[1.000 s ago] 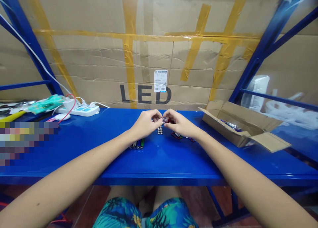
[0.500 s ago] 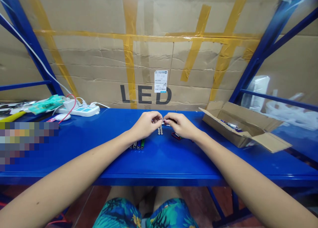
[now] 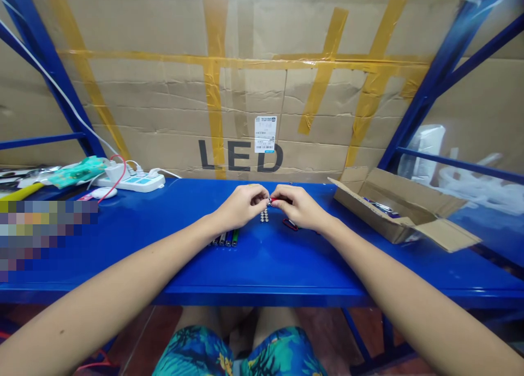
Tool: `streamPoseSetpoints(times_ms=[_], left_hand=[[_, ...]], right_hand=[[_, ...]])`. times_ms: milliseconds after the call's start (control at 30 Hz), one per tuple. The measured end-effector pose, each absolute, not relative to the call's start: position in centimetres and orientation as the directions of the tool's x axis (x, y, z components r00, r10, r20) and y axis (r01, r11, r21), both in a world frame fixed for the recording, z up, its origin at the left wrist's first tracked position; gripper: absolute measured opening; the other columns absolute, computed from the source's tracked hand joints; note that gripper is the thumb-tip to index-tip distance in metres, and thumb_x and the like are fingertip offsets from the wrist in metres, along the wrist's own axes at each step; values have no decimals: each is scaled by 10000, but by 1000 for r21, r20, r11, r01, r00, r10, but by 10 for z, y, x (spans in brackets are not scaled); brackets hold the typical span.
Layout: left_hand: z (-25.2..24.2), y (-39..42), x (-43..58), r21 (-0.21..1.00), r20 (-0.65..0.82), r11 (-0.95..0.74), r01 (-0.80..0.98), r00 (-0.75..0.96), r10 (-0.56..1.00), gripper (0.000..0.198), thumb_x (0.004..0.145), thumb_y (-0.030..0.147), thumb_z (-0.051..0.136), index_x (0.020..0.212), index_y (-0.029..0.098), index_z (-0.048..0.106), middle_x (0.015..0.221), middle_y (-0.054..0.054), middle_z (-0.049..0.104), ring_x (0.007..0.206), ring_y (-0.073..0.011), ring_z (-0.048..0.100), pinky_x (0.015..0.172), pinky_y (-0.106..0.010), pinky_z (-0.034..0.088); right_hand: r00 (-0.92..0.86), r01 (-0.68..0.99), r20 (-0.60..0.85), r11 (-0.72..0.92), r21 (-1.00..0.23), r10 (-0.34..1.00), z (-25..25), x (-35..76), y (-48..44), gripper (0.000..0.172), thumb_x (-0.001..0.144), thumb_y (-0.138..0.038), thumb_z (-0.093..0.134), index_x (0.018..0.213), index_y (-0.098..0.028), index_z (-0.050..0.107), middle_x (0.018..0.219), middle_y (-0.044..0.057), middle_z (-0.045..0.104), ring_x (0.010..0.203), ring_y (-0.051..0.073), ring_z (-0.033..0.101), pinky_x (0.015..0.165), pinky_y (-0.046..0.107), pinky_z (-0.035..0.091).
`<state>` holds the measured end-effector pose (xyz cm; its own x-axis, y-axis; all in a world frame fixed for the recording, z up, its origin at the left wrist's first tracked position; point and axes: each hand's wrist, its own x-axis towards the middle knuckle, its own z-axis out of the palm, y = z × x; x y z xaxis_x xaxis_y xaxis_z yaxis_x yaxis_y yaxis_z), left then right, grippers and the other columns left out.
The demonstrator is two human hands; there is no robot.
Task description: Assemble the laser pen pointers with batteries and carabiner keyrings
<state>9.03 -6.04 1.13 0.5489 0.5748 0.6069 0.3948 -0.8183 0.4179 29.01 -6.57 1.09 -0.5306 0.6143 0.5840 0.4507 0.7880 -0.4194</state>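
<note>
My left hand point(image 3: 248, 204) and my right hand point(image 3: 297, 206) meet fingertip to fingertip above the blue table point(image 3: 262, 267). Pinched in the right fingers is a small red piece point(image 3: 274, 200); its kind is not clear. The left thumb and finger close on a tiny silvery bit at its left end, mostly hidden. Small silver button cells point(image 3: 264, 216) stand in two short columns just below the hands. Several slim tubes with silver ends point(image 3: 228, 239), some blue and green, lie side by side under my left wrist. A red carabiner clip point(image 3: 290, 225) rests beneath my right hand.
An open cardboard box point(image 3: 368, 209) with slim items inside sits at the right. A white power strip point(image 3: 143, 183) with plugs and cables lies at the back left, near a green packet point(image 3: 77, 171). A large taped carton point(image 3: 172, 108) stands behind the table.
The red piece shows more plainly between the fingertips now. A slim dark and silvery part seen by the right fingers before is out of sight. Both hands have barely shifted.
</note>
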Motion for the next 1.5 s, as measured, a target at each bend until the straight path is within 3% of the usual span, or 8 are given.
streamPoseSetpoints(times_ms=[200, 300, 367, 667, 900, 1167, 1333, 1500], left_hand=[[15, -63, 90, 322, 623, -858, 400, 593, 510, 94, 862, 195, 529, 828, 160, 610, 739, -9, 605, 662, -118, 534, 629, -250, 416], [16, -63, 90, 365, 616, -843, 396, 576, 537, 90, 849, 192, 542, 807, 159, 615, 731, -7, 614, 660, -117, 537, 627, -248, 415], [16, -62, 89, 395, 596, -829, 395, 576, 559, 95, 841, 197, 549, 787, 158, 617, 711, -2, 608, 643, -113, 528, 614, -243, 409], [15, -61, 89, 527, 543, -757, 387, 531, 650, 99, 836, 214, 559, 791, 149, 618, 652, 17, 586, 596, -103, 502, 563, -228, 387], [13, -62, 89, 328, 618, -848, 417, 584, 526, 94, 873, 196, 539, 828, 157, 611, 732, -4, 602, 665, -117, 537, 622, -248, 414], [11, -64, 88, 30, 613, -920, 390, 720, 325, 183, 966, 184, 410, 977, 148, 589, 942, -86, 642, 862, -165, 607, 779, -310, 494], [15, -69, 88, -135, 554, -933, 334, 806, 208, 251, 990, 172, 326, 986, 132, 574, 912, -107, 636, 841, -172, 603, 764, -312, 502], [18, -72, 88, -196, 545, -930, 310, 823, 159, 263, 968, 116, 305, 1018, 133, 562, 904, -111, 632, 848, -182, 597, 761, -311, 498]], right_hand=[[-553, 486, 478, 730, -480, 682, 14, 288, -71, 252, 919, -218, 440, 687, -170, 528, 653, 12, 552, 626, 137, 487, 624, 282, 367], [-491, 471, 507, 706, -530, 708, 13, 286, -73, 91, 832, -247, 577, 807, -182, 518, 720, 1, 557, 663, 141, 484, 622, 274, 370], [-461, 459, 538, 708, -537, 706, 11, 286, -73, 167, 772, -212, 626, 857, -194, 484, 747, -8, 547, 674, 141, 475, 617, 268, 370], [-486, 490, 614, 775, -399, 622, 12, 290, -70, 70, 857, -222, 591, 816, -172, 563, 773, 33, 584, 696, 155, 520, 640, 290, 391], [-544, 498, 579, 789, -360, 608, 14, 288, -72, 167, 904, -158, 469, 784, -174, 585, 745, 47, 620, 701, 166, 548, 682, 301, 403], [-549, 433, 366, 630, -645, 751, 19, 291, -72, 288, 914, -271, 448, 648, -174, 503, 608, -5, 507, 555, 115, 425, 552, 256, 342], [-631, 218, 99, 298, -929, 770, 18, 297, -69, 346, 846, -460, 589, 680, -169, 500, 572, -45, 430, 448, 66, 297, 435, 223, 229], [-711, 72, -39, 18, -997, 702, 19, 302, -68, 282, 788, -387, 675, 724, -148, 538, 551, -58, 416, 432, 41, 212, 408, 201, 162]])
